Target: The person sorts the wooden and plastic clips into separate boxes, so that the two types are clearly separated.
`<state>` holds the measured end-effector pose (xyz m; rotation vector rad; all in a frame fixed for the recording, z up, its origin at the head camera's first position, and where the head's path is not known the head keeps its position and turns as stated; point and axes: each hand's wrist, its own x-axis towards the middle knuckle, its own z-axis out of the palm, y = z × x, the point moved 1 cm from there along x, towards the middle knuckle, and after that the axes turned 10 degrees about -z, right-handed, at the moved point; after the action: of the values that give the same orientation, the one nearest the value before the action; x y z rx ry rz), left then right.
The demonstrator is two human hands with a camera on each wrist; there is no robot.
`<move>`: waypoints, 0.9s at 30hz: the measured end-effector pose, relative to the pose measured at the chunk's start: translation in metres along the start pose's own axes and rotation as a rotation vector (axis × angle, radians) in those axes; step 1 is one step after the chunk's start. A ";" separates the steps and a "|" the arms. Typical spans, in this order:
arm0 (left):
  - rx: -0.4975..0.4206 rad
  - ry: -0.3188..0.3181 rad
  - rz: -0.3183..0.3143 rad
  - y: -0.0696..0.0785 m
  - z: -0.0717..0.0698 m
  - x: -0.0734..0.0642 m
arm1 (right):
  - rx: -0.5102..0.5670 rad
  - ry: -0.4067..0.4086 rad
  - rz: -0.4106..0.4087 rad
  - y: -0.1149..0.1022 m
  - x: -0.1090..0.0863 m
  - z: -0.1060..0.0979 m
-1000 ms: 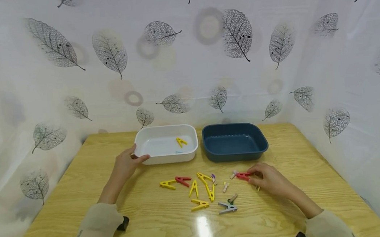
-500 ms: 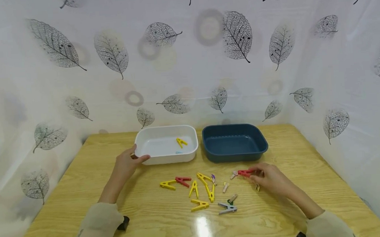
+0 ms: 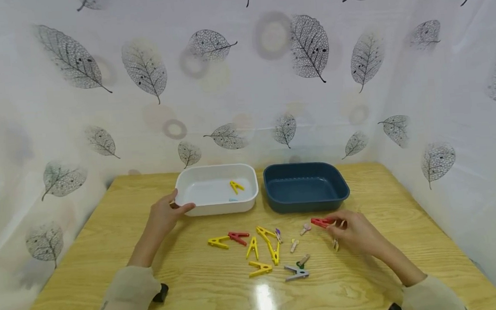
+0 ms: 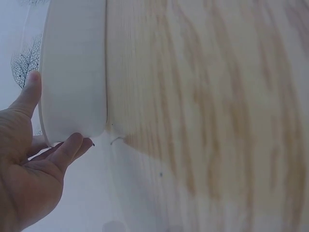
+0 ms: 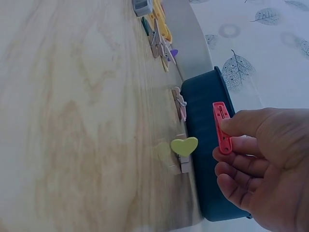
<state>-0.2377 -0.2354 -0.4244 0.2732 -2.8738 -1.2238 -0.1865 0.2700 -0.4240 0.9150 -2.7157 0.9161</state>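
My right hand [image 3: 354,231] pinches a red plastic clothespin [image 3: 320,222] between thumb and fingers, above the table near the navy bin [image 3: 306,206]. In the right wrist view the clothespin [image 5: 219,113] stands upright in front of the navy bin's wall. A wooden clothespin with a yellow-green heart [image 5: 184,146] lies below this hand. My left hand [image 3: 163,218] holds the left front corner of the white bin [image 3: 221,208], thumb at the rim and fingers against its end wall. Inside the white bin are a yellow clothespin [image 3: 236,186] and a small light-blue piece [image 3: 233,200].
On the wooden table [image 3: 197,295] lie several yellow clothespins [image 3: 260,268], a red one [image 3: 238,237] and a grey one [image 3: 297,272]. Small wooden pins [image 3: 294,245] are scattered among them. A leaf-print curtain [image 3: 243,79] surrounds the table's back and sides.
My right hand has lifted the red clothespin off the table and moved it slightly up and right, away from the small pink-topped pin. The left hand stays on the white bin.
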 end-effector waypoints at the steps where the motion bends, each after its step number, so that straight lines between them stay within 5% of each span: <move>1: -0.002 -0.002 0.000 0.000 0.000 0.000 | -0.003 0.004 -0.012 -0.001 0.000 0.000; 16: -0.010 -0.019 0.025 -0.004 -0.001 -0.001 | -0.026 0.030 -0.049 -0.009 0.006 -0.004; 27: -0.003 -0.017 0.025 -0.004 -0.001 0.000 | -0.030 0.019 -0.051 -0.024 0.034 -0.006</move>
<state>-0.2372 -0.2388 -0.4272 0.2273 -2.8808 -1.2323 -0.2006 0.2412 -0.3964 0.9598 -2.6700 0.8676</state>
